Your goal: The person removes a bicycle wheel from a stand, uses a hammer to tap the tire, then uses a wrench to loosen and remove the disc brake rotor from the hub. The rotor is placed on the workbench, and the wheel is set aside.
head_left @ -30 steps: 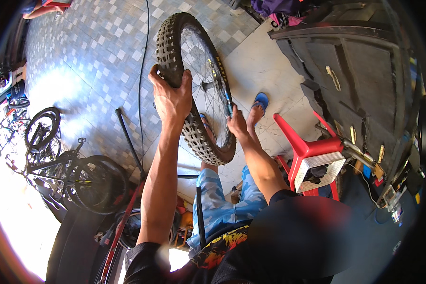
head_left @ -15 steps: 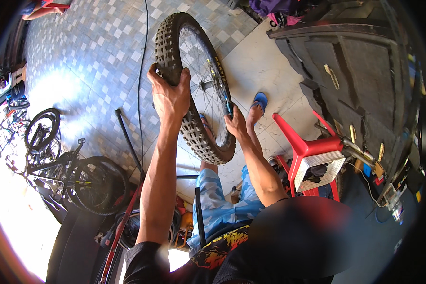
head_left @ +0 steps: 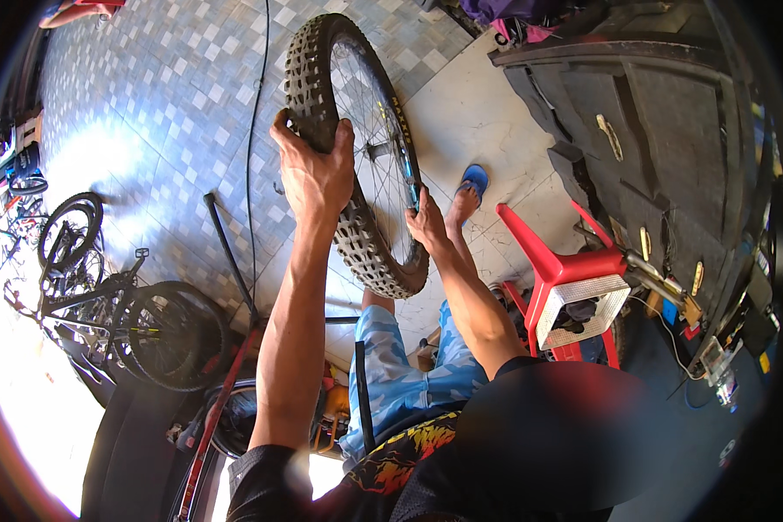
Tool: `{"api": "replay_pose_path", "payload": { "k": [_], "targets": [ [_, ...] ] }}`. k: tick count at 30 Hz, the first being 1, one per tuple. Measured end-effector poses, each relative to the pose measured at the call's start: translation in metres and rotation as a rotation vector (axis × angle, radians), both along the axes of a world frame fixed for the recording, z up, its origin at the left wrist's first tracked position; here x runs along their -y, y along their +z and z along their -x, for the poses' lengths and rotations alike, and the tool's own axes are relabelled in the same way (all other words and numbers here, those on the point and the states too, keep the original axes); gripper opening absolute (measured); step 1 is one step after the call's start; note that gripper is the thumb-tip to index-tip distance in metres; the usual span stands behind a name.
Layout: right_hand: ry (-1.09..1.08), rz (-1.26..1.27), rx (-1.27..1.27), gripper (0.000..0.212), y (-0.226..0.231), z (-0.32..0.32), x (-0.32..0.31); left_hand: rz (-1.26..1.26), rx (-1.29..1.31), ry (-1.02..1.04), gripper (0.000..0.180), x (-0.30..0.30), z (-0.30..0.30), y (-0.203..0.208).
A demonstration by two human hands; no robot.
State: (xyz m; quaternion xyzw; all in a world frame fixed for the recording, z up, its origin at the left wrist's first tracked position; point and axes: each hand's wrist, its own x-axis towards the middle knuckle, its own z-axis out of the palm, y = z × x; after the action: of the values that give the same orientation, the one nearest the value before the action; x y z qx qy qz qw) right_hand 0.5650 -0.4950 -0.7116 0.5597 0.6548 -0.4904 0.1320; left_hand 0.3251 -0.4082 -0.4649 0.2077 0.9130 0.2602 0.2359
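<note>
A bicycle wheel (head_left: 307,70) with a knobby black tyre and thin spokes is raised in front of me, tilted so its tread faces left. My left hand (head_left: 313,174) is wrapped over the tread on the near left side, thumb on one side of the tyre and fingers on the other. On the opposite side, my right hand (head_left: 428,224) grips the wheel's edge beside a blue patch on the rim. Whether that blue is a marking or a small tool, I cannot tell. The right fingertips are partly hidden.
A red plastic stool (head_left: 561,270) with a white frame-like piece stands at right, before a dark cabinet (head_left: 670,130). Several bicycles (head_left: 139,335) lean at left. A black cable (head_left: 254,130) crosses the tiled floor, and a black bar (head_left: 229,248) stands nearby.
The wheel has tilted slightly and risen a little in the picture. My right hand has shifted slightly left and up along its edge; my left hand keeps its grip.
</note>
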Motion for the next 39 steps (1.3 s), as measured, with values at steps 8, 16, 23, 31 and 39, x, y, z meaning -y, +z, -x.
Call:
{"api": "replay_pose_path", "payload": {
  "k": [8,16,23,31,39],
  "targets": [
    [0.044,-0.004,0.007,0.07,0.044,0.025,-0.018,0.003,-0.003,0.001,0.084,0.0,-0.001,-0.004],
    [0.014,-0.011,-0.033,0.074,0.028,0.015,-0.016,-0.016,-0.034,-0.014,0.085,-0.002,0.002,-0.008],
    [0.027,-0.095,-0.054,0.078,0.003,0.007,-0.002,0.035,-0.004,0.006,0.084,-0.003,0.006,-0.009],
    [-0.004,-0.175,-0.07,0.08,-0.013,0.003,0.008,0.023,0.006,-0.009,0.084,-0.009,0.01,-0.006],
    [0.027,-0.251,-0.101,0.066,-0.037,-0.02,-0.019,0.101,-0.019,-0.023,0.091,-0.038,0.024,-0.014]
  ]
}}
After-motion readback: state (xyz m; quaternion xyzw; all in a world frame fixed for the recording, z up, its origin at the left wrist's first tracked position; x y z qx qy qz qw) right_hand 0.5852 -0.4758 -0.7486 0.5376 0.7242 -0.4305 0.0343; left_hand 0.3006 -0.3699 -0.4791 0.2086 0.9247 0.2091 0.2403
